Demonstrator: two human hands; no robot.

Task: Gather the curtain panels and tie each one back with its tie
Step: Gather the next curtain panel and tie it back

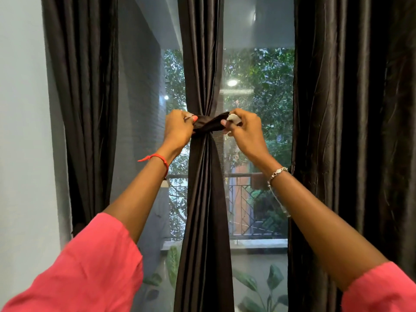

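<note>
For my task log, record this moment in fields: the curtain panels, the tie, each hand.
middle panel: dark brown satin curtain panel, gathered into a narrow bunch at the window's centre
tie: dark brown fabric band, wrapped around the gathered panel, ends pulled out to either side
left hand: left hand grips the band's left end
right hand: right hand pinches the right end beside a white tab
side panels: left curtain panel, right curtain panel; no tie visible
</note>
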